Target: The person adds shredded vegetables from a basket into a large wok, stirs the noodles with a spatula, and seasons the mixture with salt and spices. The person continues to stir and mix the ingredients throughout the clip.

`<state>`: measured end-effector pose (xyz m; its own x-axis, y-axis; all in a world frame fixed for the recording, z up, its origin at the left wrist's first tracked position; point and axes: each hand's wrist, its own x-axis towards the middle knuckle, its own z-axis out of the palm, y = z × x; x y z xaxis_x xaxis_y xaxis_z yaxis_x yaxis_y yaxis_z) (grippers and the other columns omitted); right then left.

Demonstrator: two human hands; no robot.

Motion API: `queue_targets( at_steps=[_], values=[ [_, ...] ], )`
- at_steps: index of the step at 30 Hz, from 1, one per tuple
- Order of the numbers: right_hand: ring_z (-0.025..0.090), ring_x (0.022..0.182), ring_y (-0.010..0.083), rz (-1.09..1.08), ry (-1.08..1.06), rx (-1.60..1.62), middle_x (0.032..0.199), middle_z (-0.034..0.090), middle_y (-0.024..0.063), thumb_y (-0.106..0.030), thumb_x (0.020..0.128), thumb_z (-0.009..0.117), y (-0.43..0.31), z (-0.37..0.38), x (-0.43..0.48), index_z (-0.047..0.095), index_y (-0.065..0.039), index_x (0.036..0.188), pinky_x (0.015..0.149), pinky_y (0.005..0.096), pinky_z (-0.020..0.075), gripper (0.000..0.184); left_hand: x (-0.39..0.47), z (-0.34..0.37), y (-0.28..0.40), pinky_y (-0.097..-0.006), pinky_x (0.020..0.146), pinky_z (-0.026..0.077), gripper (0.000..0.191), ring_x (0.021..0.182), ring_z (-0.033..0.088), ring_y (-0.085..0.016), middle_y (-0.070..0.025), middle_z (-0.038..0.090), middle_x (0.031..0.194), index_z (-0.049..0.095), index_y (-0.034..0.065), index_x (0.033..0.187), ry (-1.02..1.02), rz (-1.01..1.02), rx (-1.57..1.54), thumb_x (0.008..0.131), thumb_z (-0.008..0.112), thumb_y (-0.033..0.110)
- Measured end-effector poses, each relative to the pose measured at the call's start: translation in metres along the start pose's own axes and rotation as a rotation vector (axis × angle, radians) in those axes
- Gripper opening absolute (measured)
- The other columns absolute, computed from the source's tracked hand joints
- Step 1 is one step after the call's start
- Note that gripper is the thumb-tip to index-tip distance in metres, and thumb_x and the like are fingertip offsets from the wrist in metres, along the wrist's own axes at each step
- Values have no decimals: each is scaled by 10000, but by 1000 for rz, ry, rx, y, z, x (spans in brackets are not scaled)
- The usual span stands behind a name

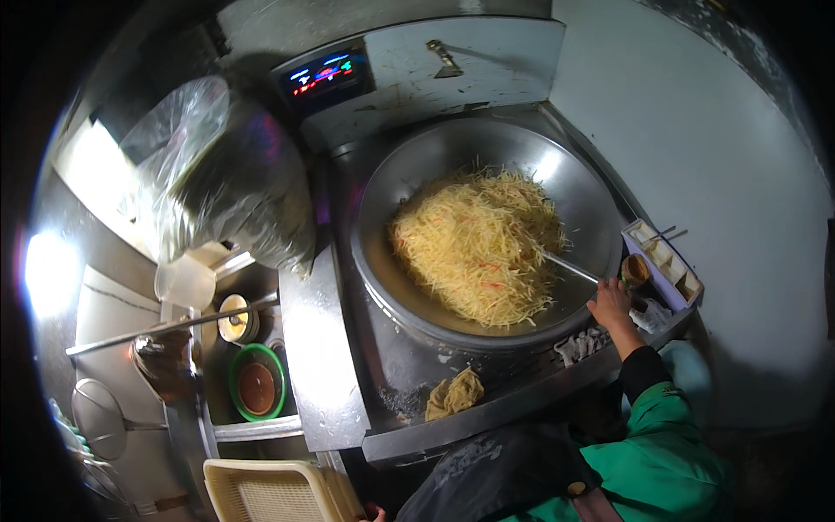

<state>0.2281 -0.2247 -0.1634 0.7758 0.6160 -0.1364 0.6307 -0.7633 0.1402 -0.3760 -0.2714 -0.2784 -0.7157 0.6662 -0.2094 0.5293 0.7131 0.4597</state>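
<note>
A large steel wok [456, 140] holds a heap of pale yellow shreds [470, 248] with a few orange-red strips among them. At the wok's right rim my right hand [612, 303] is closed around the metal handle [567, 266] of a utensil, whose head is buried in the shreds. Only the fingertips of my left hand [374, 513] show at the bottom edge, beside stacked cream plastic baskets [313, 476]; what it holds, if anything, is hidden. A crumpled yellowish cloth [455, 394] lies on the steel counter in front of the wok.
A divided seasoning box [662, 264] and a small jar [635, 269] stand right of the wok. To the left are a large filled clear plastic bag [241, 183], a green basin [258, 382], stacked bowls [236, 318] and a long metal rod [163, 327]. A wall with a lit display [323, 75] rises behind.
</note>
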Motion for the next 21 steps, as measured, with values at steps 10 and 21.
queue_targets(
  at_steps=[10,21],
  values=[
    [619,858,308,-191,-289,-68,940,631,150,-148,817,480,77,27,59,465,-26,1096,678,441,482,305,-44,16,123,-335,723,455,247,814,533,-202,-82,553,877,536,64,967,-838,-500,-1397,806,611,237],
    [593,514,140,-253,-615,380,604,573,85,-107,780,536,88,-230,84,552,35,713,454,257,477,158,-271,109,429,-327,883,425,347,976,534,-206,-106,575,1034,475,11,1163,-2052,107,-889,891,522,221]
  ],
)
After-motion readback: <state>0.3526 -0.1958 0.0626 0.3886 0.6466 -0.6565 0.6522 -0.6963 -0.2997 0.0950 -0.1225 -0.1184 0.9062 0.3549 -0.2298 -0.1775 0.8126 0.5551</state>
